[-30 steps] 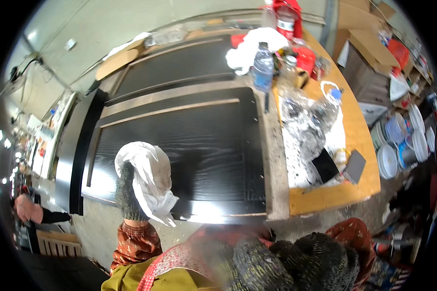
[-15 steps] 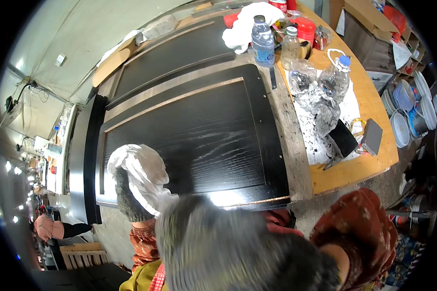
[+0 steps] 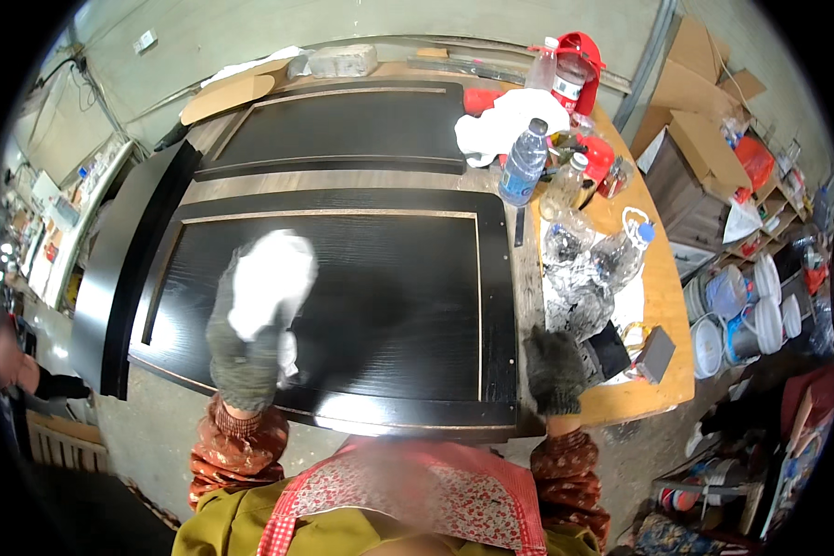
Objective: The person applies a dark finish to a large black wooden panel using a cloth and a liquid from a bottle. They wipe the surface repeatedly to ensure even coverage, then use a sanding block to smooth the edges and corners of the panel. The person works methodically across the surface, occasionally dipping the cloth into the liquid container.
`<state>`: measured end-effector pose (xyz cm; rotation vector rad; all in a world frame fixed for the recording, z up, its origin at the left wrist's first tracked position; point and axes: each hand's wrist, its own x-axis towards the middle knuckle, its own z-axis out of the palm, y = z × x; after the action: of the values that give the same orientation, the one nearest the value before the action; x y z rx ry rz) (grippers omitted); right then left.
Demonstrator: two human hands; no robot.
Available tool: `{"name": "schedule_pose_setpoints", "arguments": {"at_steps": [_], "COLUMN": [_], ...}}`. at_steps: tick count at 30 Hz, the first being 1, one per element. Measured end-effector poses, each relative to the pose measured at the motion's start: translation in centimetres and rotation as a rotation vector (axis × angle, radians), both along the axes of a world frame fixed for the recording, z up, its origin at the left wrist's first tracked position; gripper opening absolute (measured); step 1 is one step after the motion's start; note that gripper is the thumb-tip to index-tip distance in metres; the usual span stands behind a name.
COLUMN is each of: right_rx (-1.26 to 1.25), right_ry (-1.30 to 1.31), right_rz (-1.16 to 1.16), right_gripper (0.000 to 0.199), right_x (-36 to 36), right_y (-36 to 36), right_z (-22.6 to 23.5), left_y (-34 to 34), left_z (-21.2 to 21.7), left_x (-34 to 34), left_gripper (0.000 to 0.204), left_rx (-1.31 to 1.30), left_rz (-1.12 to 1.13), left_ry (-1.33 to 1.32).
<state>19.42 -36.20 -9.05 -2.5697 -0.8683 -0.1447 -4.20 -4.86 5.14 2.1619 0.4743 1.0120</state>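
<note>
My left hand (image 3: 244, 357), in a dark grey knit glove, is closed on a white cloth (image 3: 271, 283). It holds the cloth over the left part of a black framed door panel (image 3: 380, 296) with wood grain showing. The cloth is smeared by motion. My right hand (image 3: 554, 369), in a matching dark glove, lies at the panel's right side by the wooden table's edge. Its fingers seem apart, and no object shows in them. Close beside it sits a black pad (image 3: 606, 352), near a grey block (image 3: 656, 355) and crumpled clear plastic (image 3: 579, 306).
Farther back lies a second black panel (image 3: 343, 130); a long black board (image 3: 132, 278) stands along the left. Bottles, among them a clear one with a blue label (image 3: 524, 162), crowd the yellow table (image 3: 663, 306). White buckets (image 3: 709, 345) stand on the floor at right.
My right hand has moved from a blur close before the camera to the panel's right edge. My left hand has carried the cloth farther onto the panel. The view has shifted.
</note>
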Motion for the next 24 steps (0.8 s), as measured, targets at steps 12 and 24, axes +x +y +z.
{"name": "schedule_pose_setpoints", "arguments": {"at_steps": [12, 24], "right_rx": [0.049, 0.087], "right_ry": [0.018, -0.046], "right_rz": [0.019, 0.098], "right_gripper": [0.028, 0.04], "right_x": [-2.2, 4.7], "right_y": [0.5, 4.9], "right_z": [7.4, 10.6], "left_y": [-2.0, 1.7], "left_z": [4.1, -1.0], "left_x": [5.6, 7.3], "left_gripper": [0.054, 0.057], "left_rx": [0.581, 0.444], "left_rz": [-0.512, -0.248], "left_ry": [0.094, 0.246]}}
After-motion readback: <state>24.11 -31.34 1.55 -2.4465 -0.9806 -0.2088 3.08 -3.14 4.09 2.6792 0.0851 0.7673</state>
